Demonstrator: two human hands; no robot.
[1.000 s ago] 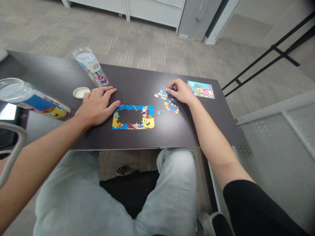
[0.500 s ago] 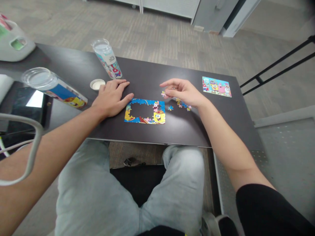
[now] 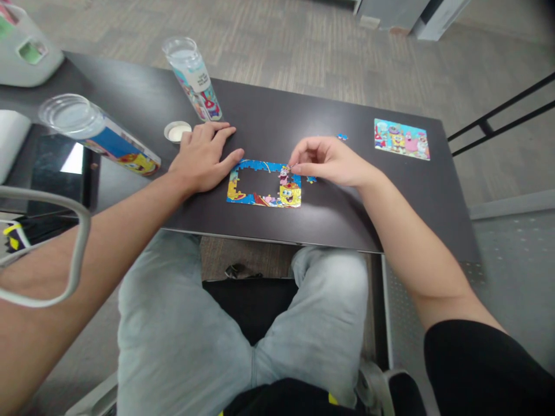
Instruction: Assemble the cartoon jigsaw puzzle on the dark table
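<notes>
A jigsaw puzzle (image 3: 290,195) lies flat on the dark table, its border joined around an open middle. My left hand (image 3: 203,156) rests palm down with fingers spread, the thumb at the puzzle's upper left corner. Over the upper right corner, my right hand (image 3: 327,162) pinches a small puzzle piece (image 3: 292,167), mostly hidden by the fingertips. Just below the right fingers lies a loose blue piece (image 3: 311,179). Another blue piece (image 3: 342,137) shows beyond the knuckles; the hand covers whatever lies between.
A picture card (image 3: 402,140) lies at the table's right end. Two clear cylindrical containers, one upright (image 3: 195,81) and one leaning in view (image 3: 104,138), stand on the left, near a round white lid (image 3: 177,132). A tablet (image 3: 56,173) and a white cable loop (image 3: 82,242) are at far left.
My right hand has moved with the pinched piece from right of the puzzle to its upper right edge. My left hand stays by the puzzle's left corner. The camera view has shifted slightly.
</notes>
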